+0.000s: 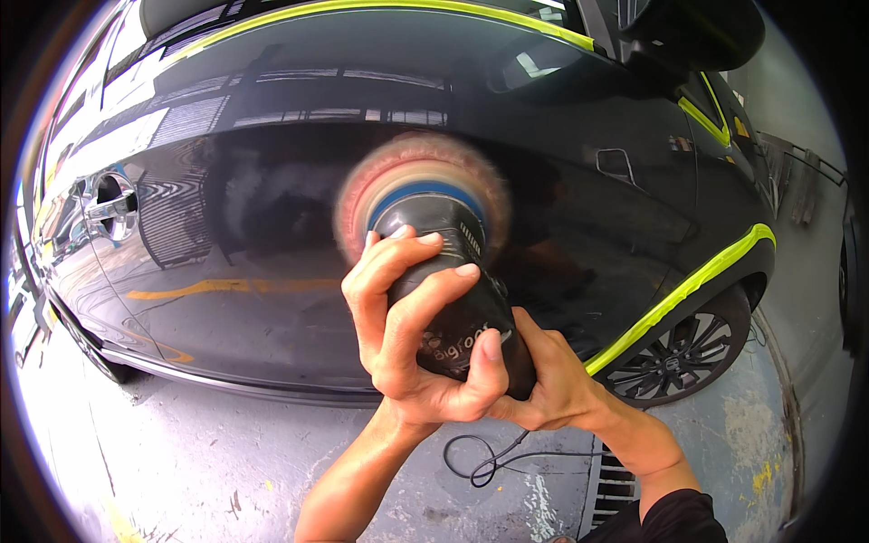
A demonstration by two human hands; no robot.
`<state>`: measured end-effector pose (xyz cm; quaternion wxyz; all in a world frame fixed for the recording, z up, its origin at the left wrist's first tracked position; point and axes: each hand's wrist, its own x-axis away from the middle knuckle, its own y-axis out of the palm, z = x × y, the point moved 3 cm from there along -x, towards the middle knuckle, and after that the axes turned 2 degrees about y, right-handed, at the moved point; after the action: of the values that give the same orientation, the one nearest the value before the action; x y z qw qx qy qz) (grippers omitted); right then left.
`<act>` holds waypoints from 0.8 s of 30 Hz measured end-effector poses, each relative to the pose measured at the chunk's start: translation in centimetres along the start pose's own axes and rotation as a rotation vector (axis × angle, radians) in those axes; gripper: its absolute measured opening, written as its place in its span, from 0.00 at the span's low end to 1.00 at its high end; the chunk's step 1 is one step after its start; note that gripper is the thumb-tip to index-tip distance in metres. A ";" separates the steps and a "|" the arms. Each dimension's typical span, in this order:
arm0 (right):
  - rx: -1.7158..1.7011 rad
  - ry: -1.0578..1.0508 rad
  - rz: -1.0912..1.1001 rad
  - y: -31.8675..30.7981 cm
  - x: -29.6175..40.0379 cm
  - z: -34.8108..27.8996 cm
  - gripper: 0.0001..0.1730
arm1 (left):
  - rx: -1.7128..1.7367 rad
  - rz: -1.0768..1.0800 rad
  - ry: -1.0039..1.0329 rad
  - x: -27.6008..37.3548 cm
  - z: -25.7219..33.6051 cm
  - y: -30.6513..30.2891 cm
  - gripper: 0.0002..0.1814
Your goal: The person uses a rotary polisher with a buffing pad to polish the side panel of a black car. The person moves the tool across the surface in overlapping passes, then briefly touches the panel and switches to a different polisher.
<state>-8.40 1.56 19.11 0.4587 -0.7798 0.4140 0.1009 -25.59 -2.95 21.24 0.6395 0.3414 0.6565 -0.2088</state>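
A black corded car polisher [434, 285] is held by both my hands against the front door [271, 203] of a dark car. Its round pad [360, 183], pinkish with a blue backing ring [428, 190], is blurred as if spinning and lies against the paint. My left hand [421, 339] wraps over the body from the left, fingers on top near the head. On the right, my right hand [550, 380] grips the rear end of the body; its fingers are mostly hidden beneath. A hazy patch [265, 197] shows on the door left of the pad.
Yellow-green masking tape [686, 298] lines the wheel arch and window edge. A side mirror [699, 34] juts out at upper right; a chrome door handle [112, 206] is at left. The power cord [478, 468] loops over the floor by a drain grate [611, 489].
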 end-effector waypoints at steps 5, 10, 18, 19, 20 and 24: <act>0.027 0.002 0.003 -0.6 1.0 0.8 0.48 | 0.011 -0.011 -0.009 0.7 0.6 1.0 0.25; 0.046 -0.036 0.012 -0.7 1.6 1.4 0.47 | 0.033 0.069 -0.034 1.4 0.7 1.7 0.24; 0.032 -0.041 0.029 -0.8 2.7 2.4 0.47 | 0.055 0.032 -0.045 2.1 1.2 2.7 0.24; 0.014 -0.030 0.032 -0.7 2.9 2.5 0.47 | 0.055 0.027 -0.039 2.1 1.3 2.7 0.24; -0.005 -0.020 0.035 -0.7 3.1 2.7 0.47 | 0.052 0.009 -0.033 2.0 1.5 2.7 0.24; -0.010 -0.008 0.051 -0.9 4.0 3.8 0.48 | 0.060 -0.035 -0.012 2.2 2.2 3.8 0.23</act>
<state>-4.36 2.61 15.42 0.4539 -0.7707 0.4314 0.1178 -21.18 -1.52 19.47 0.6291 0.3476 0.6519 -0.2416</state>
